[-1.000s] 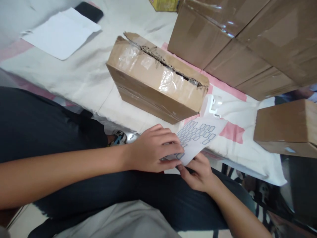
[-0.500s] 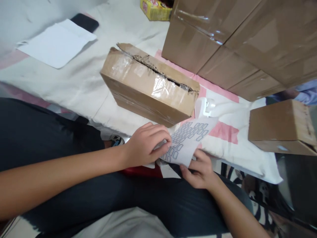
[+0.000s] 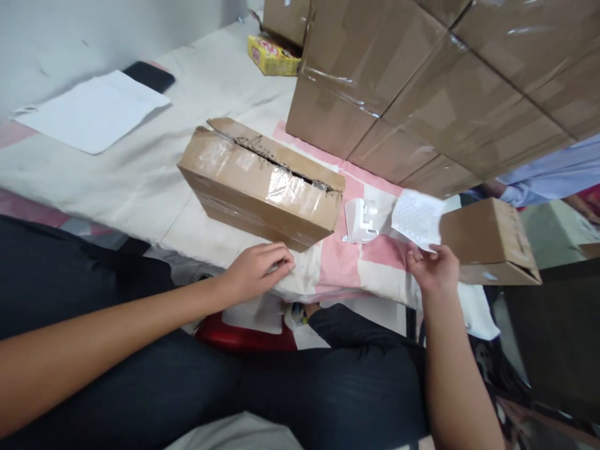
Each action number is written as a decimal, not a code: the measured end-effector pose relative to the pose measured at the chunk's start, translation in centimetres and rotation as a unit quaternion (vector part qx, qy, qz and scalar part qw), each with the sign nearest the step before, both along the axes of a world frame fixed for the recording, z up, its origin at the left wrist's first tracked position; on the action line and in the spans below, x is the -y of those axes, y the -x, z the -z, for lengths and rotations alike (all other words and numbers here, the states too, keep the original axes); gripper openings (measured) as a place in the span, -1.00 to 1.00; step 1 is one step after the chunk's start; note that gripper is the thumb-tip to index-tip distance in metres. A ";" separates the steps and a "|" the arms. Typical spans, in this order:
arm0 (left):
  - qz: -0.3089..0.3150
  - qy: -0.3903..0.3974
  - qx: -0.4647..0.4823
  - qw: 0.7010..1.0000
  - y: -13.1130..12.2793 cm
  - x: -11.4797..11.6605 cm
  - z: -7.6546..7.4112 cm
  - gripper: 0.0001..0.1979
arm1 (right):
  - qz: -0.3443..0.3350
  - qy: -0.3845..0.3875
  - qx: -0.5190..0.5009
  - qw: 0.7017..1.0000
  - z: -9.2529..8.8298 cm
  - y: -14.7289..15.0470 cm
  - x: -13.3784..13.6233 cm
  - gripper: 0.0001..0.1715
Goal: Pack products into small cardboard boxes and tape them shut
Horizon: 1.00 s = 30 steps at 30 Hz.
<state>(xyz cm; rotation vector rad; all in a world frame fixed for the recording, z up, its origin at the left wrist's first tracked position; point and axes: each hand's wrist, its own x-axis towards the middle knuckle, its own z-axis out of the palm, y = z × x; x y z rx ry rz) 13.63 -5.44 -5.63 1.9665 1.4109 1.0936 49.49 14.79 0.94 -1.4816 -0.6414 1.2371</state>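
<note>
My right hand (image 3: 435, 269) pinches the lower edge of a label sheet (image 3: 417, 219), which is slightly blurred and stands over the right part of the cloth. Close in front of the taped cardboard box (image 3: 262, 194), my left hand (image 3: 260, 269) is closed, thumb against fingertips; whatever it may hold is too small to make out. That box rests on the cloth, with a torn, ragged slit along its top. Between it and the sheet lies a white plastic object (image 3: 360, 222).
Stacked cardboard boxes (image 3: 375, 81) rise at the back right. A smaller carton (image 3: 478, 237) sits at the right, near another person's sleeve (image 3: 544, 169). White paper (image 3: 94, 109), a black phone (image 3: 150, 76) and a yellow box (image 3: 272, 56) lie on the cloth-covered surface (image 3: 225, 75).
My right hand has carried the label sheet away to the right, past the white plastic object. My left hand has come off the sheet and moved slightly left, still closed. The view has shifted.
</note>
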 end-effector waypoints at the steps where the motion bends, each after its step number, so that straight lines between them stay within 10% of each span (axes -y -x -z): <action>1: 0.003 0.000 -0.007 1.000 0.0 0.0 0.1 -0.77 | -0.016 0.023 0.004 1.000 0.5 0.0 -0.2 -0.77; 5: 0.010 -0.004 -0.024 1.000 -0.1 -0.2 0.1 -0.75 | -0.053 0.056 0.047 0.996 1.5 0.1 -0.3 -0.73; 11: 0.022 -0.003 -0.051 0.998 -0.1 -0.2 0.5 -0.73 | -0.022 -0.124 0.149 0.981 0.0 0.8 2.8 -0.51; 20: 0.048 -0.045 -0.120 0.991 -0.2 0.0 0.5 -0.69 | -0.552 -0.222 0.276 0.755 2.0 11.2 14.2 -0.74; 30: 0.036 -0.047 -0.141 0.988 -0.6 0.0 0.9 -0.67 | -0.531 -0.341 0.327 0.703 4.2 12.4 14.9 -0.75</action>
